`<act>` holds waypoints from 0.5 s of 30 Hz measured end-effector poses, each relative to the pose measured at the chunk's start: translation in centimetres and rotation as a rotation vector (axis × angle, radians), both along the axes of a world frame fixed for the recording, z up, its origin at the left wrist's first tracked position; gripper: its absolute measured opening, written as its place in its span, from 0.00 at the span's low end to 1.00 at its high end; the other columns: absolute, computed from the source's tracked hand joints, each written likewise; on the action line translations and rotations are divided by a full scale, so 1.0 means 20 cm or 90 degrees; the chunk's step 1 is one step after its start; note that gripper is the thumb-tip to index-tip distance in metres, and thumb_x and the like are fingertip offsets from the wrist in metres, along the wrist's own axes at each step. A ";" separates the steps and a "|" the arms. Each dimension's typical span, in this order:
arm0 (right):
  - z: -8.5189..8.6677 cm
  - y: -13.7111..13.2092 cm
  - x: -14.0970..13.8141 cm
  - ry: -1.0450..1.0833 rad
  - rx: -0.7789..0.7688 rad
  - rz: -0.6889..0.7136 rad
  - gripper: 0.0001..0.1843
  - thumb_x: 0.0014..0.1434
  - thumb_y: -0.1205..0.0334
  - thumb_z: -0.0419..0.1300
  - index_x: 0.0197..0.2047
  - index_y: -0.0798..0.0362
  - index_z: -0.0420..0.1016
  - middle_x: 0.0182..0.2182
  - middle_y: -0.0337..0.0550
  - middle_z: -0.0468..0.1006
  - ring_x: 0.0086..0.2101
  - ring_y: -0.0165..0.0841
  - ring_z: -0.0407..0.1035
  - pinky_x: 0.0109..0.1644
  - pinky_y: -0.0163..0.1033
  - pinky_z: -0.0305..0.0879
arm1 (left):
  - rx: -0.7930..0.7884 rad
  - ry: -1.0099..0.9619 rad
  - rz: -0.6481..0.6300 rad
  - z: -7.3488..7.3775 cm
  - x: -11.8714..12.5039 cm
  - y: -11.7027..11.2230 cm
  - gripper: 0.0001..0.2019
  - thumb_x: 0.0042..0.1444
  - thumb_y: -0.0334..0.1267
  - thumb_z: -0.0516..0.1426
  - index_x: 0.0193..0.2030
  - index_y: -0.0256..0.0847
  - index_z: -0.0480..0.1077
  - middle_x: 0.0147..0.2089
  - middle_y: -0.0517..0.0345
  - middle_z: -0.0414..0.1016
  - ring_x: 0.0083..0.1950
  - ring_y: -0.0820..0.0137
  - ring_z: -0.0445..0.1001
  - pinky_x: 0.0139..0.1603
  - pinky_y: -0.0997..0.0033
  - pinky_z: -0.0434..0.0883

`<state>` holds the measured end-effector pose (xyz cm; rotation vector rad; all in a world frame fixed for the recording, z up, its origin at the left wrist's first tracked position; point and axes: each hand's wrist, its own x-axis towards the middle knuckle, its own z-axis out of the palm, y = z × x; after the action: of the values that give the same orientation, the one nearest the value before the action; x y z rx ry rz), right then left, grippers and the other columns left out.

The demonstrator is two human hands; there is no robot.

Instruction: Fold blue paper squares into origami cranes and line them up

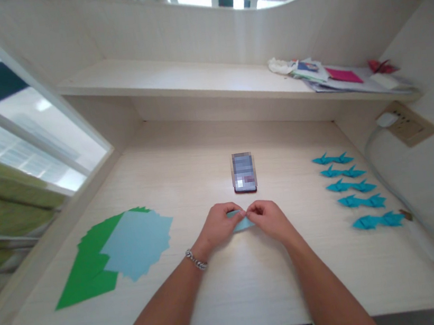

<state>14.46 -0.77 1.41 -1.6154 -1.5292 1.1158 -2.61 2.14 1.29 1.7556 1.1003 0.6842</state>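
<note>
Between my hands, at the middle of the desk, is a small folded piece of light blue paper (pixel 243 224). My left hand (pixel 222 223) pinches its left part with thumb and fingers. From the other side my right hand (pixel 269 218) grips the paper's upper right edge, the two thumbs almost meeting. The fingers partly cover the paper, so its exact fold is hidden. Just beyond my hands lies a phone (pixel 244 173) with its screen lit.
On the left lie fanned light blue sheets (pixel 141 241) over green sheets (pixel 83 273). Several folded blue paper figures (pixel 358 201) form a column on the right. A white cable (pixel 383 178) runs from the wall socket (pixel 411 122). Above, a shelf (pixel 191 86) holds papers (pixel 321 75).
</note>
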 end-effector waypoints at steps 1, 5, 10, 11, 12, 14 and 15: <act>0.00 0.00 0.00 0.001 -0.007 0.006 0.07 0.48 0.64 0.57 0.26 0.55 0.76 0.22 0.38 0.74 0.25 0.30 0.66 0.28 0.32 0.58 | -0.004 0.000 0.002 0.00 0.00 0.00 0.13 0.53 0.45 0.56 0.32 0.37 0.77 0.32 0.54 0.79 0.36 0.65 0.74 0.39 0.70 0.67; 0.01 0.00 0.05 0.046 -0.047 0.029 0.07 0.47 0.65 0.56 0.26 0.56 0.75 0.20 0.38 0.73 0.24 0.29 0.65 0.27 0.32 0.58 | -0.029 -0.011 0.025 -0.01 -0.03 0.03 0.13 0.51 0.45 0.57 0.32 0.37 0.77 0.31 0.54 0.79 0.35 0.67 0.74 0.38 0.71 0.67; -0.01 0.00 0.16 0.122 -0.096 0.000 0.06 0.47 0.63 0.58 0.26 0.57 0.74 0.20 0.38 0.73 0.22 0.29 0.65 0.28 0.33 0.60 | -0.039 -0.024 0.092 0.02 -0.09 0.08 0.16 0.50 0.48 0.57 0.31 0.35 0.77 0.30 0.55 0.77 0.32 0.67 0.72 0.33 0.72 0.66; -0.01 0.00 0.17 0.141 -0.093 -0.015 0.07 0.47 0.62 0.58 0.27 0.57 0.74 0.20 0.39 0.73 0.22 0.28 0.65 0.28 0.33 0.61 | -0.040 -0.027 0.104 0.02 -0.09 0.08 0.16 0.50 0.48 0.57 0.31 0.35 0.77 0.29 0.55 0.77 0.32 0.68 0.72 0.33 0.72 0.66; 0.00 0.00 0.17 0.162 -0.085 -0.031 0.07 0.48 0.61 0.59 0.28 0.57 0.74 0.20 0.39 0.73 0.22 0.28 0.64 0.28 0.33 0.61 | -0.040 -0.031 0.111 0.02 -0.10 0.08 0.16 0.50 0.48 0.57 0.31 0.35 0.76 0.29 0.55 0.77 0.32 0.68 0.71 0.32 0.72 0.66; 0.00 0.01 0.14 0.196 -0.063 -0.043 0.11 0.50 0.57 0.59 0.30 0.57 0.73 0.22 0.41 0.74 0.23 0.28 0.65 0.29 0.33 0.62 | -0.037 -0.039 0.107 0.02 -0.08 0.08 0.16 0.51 0.48 0.57 0.31 0.36 0.76 0.30 0.55 0.77 0.32 0.67 0.71 0.33 0.72 0.66; 0.00 0.01 0.13 0.205 -0.058 -0.036 0.12 0.51 0.55 0.59 0.31 0.57 0.74 0.23 0.42 0.75 0.24 0.28 0.66 0.30 0.33 0.62 | -0.033 -0.042 0.101 0.02 -0.07 0.07 0.16 0.51 0.48 0.57 0.31 0.36 0.76 0.30 0.55 0.77 0.32 0.68 0.71 0.33 0.72 0.66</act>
<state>16.98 -0.61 1.38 -1.4434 -1.2335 1.3561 -4.08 3.55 1.67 1.6022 1.2095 0.7974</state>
